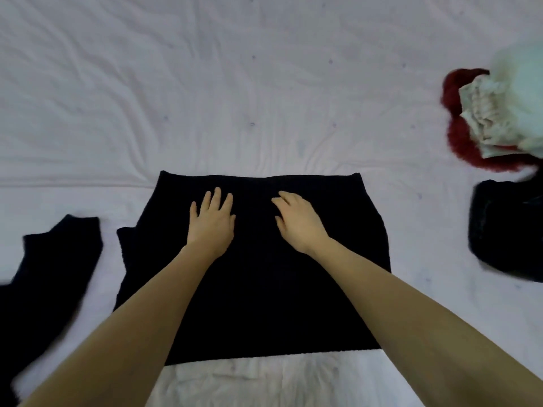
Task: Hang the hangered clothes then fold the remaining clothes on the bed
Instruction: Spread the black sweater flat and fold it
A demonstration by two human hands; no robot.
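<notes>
A black sweater [252, 274] is lying flat on the white bed sheet [205, 98], the left hand [213, 224] and right hand [298, 223] both pressing on its upper half, fingers spread; one sleeve [50, 274] is trailing left.

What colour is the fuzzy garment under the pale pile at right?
Dark red garment, seen in the head view.

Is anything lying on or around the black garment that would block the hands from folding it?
Nothing visible does. Both the left hand and right hand rest flat on the spread black knit garment; its top is bare. The dark folded item and the red-and-white clothes pile sit apart to the right.
</notes>
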